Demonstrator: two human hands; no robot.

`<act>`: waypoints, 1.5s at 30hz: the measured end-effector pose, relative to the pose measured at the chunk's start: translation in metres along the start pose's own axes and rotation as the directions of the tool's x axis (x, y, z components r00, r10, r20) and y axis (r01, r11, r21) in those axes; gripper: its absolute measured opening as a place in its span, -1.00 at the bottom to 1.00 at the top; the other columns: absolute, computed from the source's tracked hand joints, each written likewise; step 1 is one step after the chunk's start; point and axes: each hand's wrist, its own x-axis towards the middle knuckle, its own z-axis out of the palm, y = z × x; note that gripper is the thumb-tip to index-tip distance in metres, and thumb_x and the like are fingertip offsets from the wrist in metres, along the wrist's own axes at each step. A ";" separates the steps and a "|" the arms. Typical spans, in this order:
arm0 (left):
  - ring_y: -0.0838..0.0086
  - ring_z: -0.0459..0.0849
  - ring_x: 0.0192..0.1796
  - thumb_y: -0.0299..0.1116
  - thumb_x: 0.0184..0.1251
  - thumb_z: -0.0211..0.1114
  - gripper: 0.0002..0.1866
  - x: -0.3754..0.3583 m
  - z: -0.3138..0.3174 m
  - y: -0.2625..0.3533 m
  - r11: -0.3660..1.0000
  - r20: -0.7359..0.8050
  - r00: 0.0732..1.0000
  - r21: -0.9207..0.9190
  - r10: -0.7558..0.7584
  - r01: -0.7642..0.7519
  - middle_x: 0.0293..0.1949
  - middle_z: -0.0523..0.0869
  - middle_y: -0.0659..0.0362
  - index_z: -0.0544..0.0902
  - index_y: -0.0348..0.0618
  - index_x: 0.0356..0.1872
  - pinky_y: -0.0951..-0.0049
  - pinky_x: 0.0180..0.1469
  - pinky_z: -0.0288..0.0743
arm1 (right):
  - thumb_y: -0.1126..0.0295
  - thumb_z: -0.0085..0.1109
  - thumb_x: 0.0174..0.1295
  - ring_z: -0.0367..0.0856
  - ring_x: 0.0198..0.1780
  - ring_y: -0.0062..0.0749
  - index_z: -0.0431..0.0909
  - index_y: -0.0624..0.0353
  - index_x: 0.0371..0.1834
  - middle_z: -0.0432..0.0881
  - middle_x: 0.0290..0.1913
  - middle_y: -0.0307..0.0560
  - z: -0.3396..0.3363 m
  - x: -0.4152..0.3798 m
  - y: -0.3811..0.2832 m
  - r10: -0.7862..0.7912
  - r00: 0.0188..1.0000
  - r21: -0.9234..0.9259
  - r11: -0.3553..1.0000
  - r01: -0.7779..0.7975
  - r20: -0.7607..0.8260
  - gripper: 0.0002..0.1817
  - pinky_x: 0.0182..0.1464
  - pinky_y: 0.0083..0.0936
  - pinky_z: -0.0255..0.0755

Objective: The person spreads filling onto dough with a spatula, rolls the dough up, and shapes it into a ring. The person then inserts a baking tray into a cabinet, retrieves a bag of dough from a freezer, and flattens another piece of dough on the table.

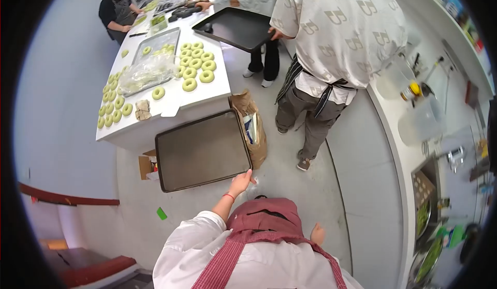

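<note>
My left hand (240, 184), with a red band at its wrist, grips the near right corner of a large dark baking tray (203, 152). The tray carries nothing and is held out in front of me, beside the end of the white table. At my right side hangs my right hand (318, 233), away from the tray and close to my apron (269, 216). Its fingers are too hidden to make out. Pale green dough rings (189, 84) lie in groups on the table, beyond the tray.
A paper bag (253, 133) stands right of my tray, a cardboard box (147, 165) left. One person in a patterned shirt (341, 25) stands ahead; another holds a dark tray (233, 27). A person works at the far table (207, 97). A counter (385, 113) runs along the right.
</note>
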 end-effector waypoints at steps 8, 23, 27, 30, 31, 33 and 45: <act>0.16 0.69 -0.47 -0.21 0.51 -0.04 -0.60 -0.058 0.052 -0.002 0.870 -0.289 0.840 -0.337 -0.459 0.359 -0.50 0.73 0.03 0.46 -0.10 0.26 0.14 -0.23 0.56 | 0.24 -0.12 0.41 0.59 -0.17 0.34 0.59 0.36 -0.24 0.63 -0.26 0.38 -0.015 0.138 -0.026 -0.248 0.916 -0.135 0.944 0.302 0.317 -0.62 -0.16 0.08 0.43; 0.14 0.30 0.45 -0.66 0.11 0.04 -0.35 -0.234 0.164 0.041 0.337 -0.156 0.330 -0.714 -0.931 0.614 0.38 0.37 -0.07 0.44 0.04 0.31 0.23 0.41 0.26 | 0.30 0.11 0.19 0.62 -0.46 0.18 0.63 0.37 -0.55 0.62 -0.51 0.29 -0.014 0.348 -0.198 -0.708 0.598 -0.100 0.611 0.785 0.376 -0.68 -0.33 -0.10 0.51; 0.19 0.34 0.43 -0.63 0.12 0.04 -0.35 -0.229 0.200 0.010 0.471 -0.382 0.284 -0.618 -0.879 0.629 0.35 0.42 -0.07 0.43 0.05 0.32 0.20 0.40 0.25 | 0.29 0.04 0.28 0.63 -0.45 0.23 0.63 0.36 -0.23 0.64 -0.45 0.28 0.012 0.316 -0.233 -0.679 0.619 -0.013 0.669 0.743 0.396 -0.69 -0.31 -0.03 0.53; 0.15 0.30 0.45 -0.52 0.11 0.11 -0.35 -0.254 0.201 -0.005 0.474 -0.469 0.233 -0.503 -0.852 0.722 0.42 0.30 -0.06 0.42 0.05 0.34 0.05 0.42 0.18 | 0.43 0.03 0.24 0.66 -0.20 0.24 0.48 0.33 0.11 0.66 -0.21 0.29 0.030 0.231 -0.243 -0.457 0.703 0.098 0.867 0.488 0.545 -0.62 -0.08 -0.06 0.55; 0.13 0.27 0.46 -0.46 0.11 0.14 -0.35 -0.264 0.196 -0.002 0.353 -0.403 0.173 -0.431 -0.899 0.831 0.46 0.24 -0.06 0.41 0.05 0.34 -0.03 0.44 0.13 | 0.43 0.03 0.24 0.66 -0.20 0.24 0.48 0.33 0.11 0.66 -0.21 0.29 0.040 0.216 -0.237 -0.466 0.694 0.095 0.860 0.502 0.549 -0.62 -0.08 -0.06 0.55; 0.15 0.20 0.49 -0.41 0.11 0.19 -0.34 -0.279 0.196 -0.025 0.298 -0.349 0.128 -0.495 -0.928 0.816 0.49 0.15 -0.02 0.41 0.06 0.35 -0.11 0.44 0.09 | 0.57 0.04 0.12 0.51 0.14 0.25 0.28 0.29 0.30 0.51 0.14 0.30 0.080 0.211 -0.198 -0.658 0.604 0.151 0.722 0.675 0.449 -0.42 0.21 -0.09 0.41; 0.14 0.17 0.51 -0.26 0.15 0.26 -0.43 -0.378 0.235 -0.078 0.082 -0.279 -0.217 -0.768 -0.935 0.635 0.51 0.13 -0.03 0.51 0.03 0.27 0.00 0.46 0.06 | 0.59 0.09 -0.09 0.17 0.38 0.38 0.24 0.36 0.29 0.08 0.40 0.48 0.085 0.120 -0.190 -0.567 0.549 -0.074 0.651 0.756 0.614 -0.29 0.40 -0.10 0.20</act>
